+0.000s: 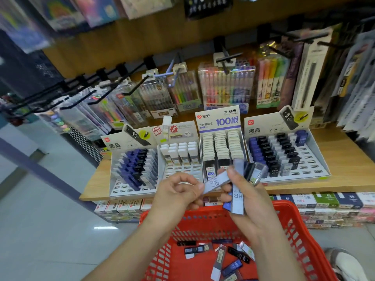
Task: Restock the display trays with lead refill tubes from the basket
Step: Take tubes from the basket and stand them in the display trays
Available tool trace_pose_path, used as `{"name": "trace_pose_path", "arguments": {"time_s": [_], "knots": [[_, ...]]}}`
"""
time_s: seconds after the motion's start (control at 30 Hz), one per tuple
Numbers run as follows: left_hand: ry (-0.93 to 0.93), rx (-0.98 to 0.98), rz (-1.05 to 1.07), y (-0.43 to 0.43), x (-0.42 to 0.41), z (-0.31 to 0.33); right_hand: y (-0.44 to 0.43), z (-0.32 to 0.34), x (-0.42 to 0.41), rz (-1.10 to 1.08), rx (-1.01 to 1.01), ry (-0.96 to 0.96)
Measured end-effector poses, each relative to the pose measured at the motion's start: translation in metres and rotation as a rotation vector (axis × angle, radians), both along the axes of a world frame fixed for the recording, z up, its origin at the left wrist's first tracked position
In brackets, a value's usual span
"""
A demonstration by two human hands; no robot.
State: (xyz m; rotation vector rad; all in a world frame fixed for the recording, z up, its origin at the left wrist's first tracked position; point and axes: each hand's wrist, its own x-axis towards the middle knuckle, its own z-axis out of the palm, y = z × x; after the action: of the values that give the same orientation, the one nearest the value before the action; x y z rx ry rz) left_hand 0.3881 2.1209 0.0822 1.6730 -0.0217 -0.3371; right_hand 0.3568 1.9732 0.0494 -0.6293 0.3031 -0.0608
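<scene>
1. The left hand pinches one end of a pale grey tube marked HB 0.7 between thumb and fingertips.
2. The right hand is curled around a bundle of tubes in grey, blue and dark colours. They fan out above and below the fist, and the grey tube's other end meets the bundle by the right thumb.
3. Both hands are over the far rim of a red basket. More loose tubes lie scattered on its floor.
4. Just beyond the hands, four display trays stand side by side on a wooden shelf.
5. The left tray holds blue, black and clear tubes, with open slots along its near rows.
6. The two middle trays carry white-capped and cream-capped tubes.
7. The right tray is filled with blue, black and clear tubes on its left, with open slots to the right.
8. Farther back, pen packs hang on black hooks.
9. A shoe shows at the near right.
</scene>
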Motion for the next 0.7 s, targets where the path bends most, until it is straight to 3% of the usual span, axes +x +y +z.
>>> {"name": "trace_pose_path", "arguments": {"time_s": [0.27,0.47,0.6,0.7], "knots": [[-0.182,0.300,-0.411,0.033,0.001,0.033,0.034,0.029,0.009,0.100,-0.442,0.020],[-0.226,0.246,-0.258,0.066,0.028,0.040,0.059,0.039,0.023,0.215,-0.519,0.054],[-0.241,0.105,-0.078,0.082,0.054,0.040,0.063,0.044,0.040,0.447,-0.676,0.072],[-0.267,0.109,-0.041,0.091,0.077,0.037,0.069,0.044,0.059,0.591,-0.838,0.058]]}}
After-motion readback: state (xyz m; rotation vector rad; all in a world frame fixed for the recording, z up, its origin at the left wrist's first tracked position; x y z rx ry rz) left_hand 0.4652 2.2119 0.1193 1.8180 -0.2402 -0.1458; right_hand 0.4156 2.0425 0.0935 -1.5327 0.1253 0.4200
